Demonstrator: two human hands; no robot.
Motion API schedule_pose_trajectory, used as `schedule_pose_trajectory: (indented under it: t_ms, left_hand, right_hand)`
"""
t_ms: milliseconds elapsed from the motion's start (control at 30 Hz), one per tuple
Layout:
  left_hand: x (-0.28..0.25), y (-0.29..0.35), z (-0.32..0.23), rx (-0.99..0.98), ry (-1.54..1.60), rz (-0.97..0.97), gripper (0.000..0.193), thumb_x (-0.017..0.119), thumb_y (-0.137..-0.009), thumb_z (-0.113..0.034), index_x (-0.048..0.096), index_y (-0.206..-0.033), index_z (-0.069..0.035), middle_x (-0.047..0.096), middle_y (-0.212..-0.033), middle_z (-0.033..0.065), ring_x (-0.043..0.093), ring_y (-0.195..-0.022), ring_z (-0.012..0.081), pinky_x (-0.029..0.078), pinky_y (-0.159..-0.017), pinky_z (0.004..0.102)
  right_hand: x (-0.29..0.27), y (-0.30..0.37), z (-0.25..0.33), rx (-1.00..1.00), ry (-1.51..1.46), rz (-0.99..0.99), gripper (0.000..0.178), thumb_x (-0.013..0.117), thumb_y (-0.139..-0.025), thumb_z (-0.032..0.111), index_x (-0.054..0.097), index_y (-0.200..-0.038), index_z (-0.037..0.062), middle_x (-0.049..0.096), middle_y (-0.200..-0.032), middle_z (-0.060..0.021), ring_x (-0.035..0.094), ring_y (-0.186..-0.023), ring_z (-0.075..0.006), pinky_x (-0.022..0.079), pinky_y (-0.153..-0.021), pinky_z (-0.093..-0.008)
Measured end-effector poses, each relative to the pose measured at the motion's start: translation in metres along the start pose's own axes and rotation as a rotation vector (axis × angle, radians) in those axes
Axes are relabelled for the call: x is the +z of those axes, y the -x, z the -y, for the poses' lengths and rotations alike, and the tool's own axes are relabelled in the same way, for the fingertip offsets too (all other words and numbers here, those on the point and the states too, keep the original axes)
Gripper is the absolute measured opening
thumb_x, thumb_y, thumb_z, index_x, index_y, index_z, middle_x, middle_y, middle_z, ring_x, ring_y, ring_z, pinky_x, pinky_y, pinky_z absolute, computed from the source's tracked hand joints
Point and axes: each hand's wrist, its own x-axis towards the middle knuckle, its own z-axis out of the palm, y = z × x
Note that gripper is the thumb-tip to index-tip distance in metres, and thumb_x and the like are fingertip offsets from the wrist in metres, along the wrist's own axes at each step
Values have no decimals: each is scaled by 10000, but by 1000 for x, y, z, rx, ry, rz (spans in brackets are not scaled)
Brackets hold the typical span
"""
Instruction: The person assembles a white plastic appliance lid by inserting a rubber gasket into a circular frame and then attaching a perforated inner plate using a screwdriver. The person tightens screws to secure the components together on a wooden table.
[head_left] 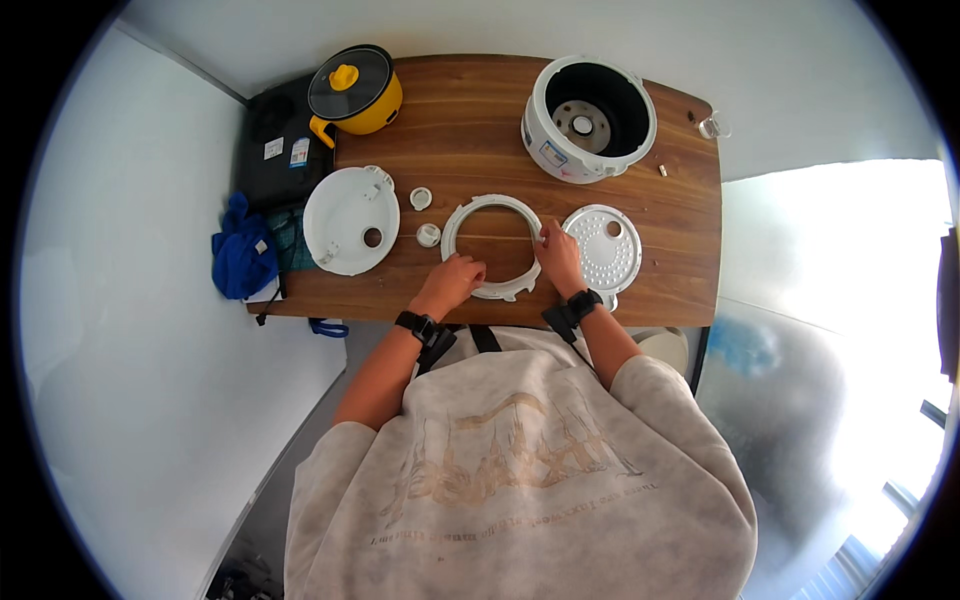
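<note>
A white plastic ring (463, 211) with small tabs round its outer edge lies on the wooden table in front of me. My left hand (452, 283) grips its near left side, fingers curled at the rim. Pinched at the ring's right side is my right hand (559, 254); its fingertips are small in view. Just right of that hand rests a round white dimpled plate (598, 257) with one hole. Two small white caps, an upper one (421, 198) and a lower one (428, 236), sit left of the ring. Further left lies a white round lid shell (335, 213) with a hole.
A white cooker body (541, 130) with a dark interior stands at the back right. At the back left are a yellow pot (378, 113) with a glass lid and a black case (285, 130). Blue cloth (240, 255) hangs by the left edge; a clear cup (713, 126) sits far right.
</note>
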Motion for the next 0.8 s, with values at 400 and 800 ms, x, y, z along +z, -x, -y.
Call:
schedule_pose_trajectory:
  t_ms: [400, 800]
  left_hand:
    - [5, 0, 3, 14, -174, 50, 84, 687, -745, -118, 655, -823, -121, 601, -889, 84, 576, -965, 301, 543, -787, 420]
    - [15, -1, 1, -11, -213, 19, 123, 684, -733, -90, 638, -845, -112, 555, -906, 82, 549, -967, 286, 536, -788, 418]
  right_hand:
    - [16, 2, 5, -9, -5, -120, 226, 650, -805, 130, 531, -983, 59, 658, -780, -193, 647, -773, -417, 501, -680, -500]
    - [1, 24, 5, 113, -133, 106, 298, 643, -799, 208, 507, -999, 34, 662, -874, -246, 637, -837, -459, 495, -768, -531]
